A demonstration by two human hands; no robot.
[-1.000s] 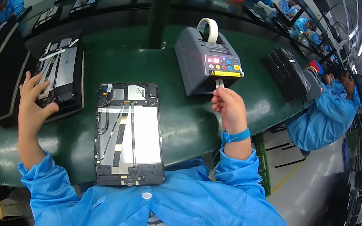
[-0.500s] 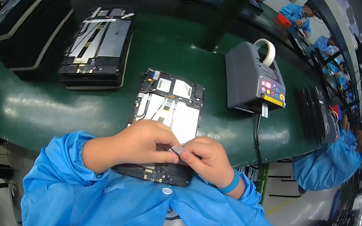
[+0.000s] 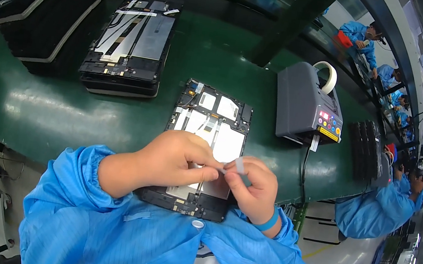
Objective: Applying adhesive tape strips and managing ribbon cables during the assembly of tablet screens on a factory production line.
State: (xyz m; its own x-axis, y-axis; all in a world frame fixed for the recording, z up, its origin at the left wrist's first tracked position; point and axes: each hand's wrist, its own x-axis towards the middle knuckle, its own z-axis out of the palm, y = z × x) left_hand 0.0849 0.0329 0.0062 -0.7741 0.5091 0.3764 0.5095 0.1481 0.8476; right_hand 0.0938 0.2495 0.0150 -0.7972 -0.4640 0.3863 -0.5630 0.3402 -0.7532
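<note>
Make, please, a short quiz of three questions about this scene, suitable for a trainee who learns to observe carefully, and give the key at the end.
1. True or false: the blue wristband is on the left wrist.
2. Choose one. What is at the fingertips of the right hand?
A. a screwdriver
B. a pale strip
C. a roll of tape
3. Fill in the missing word: the grey dispenser stands to the ____ of the device under the hands.

Key
1. False; the wristband is on the right wrist.
2. B
3. right
</note>
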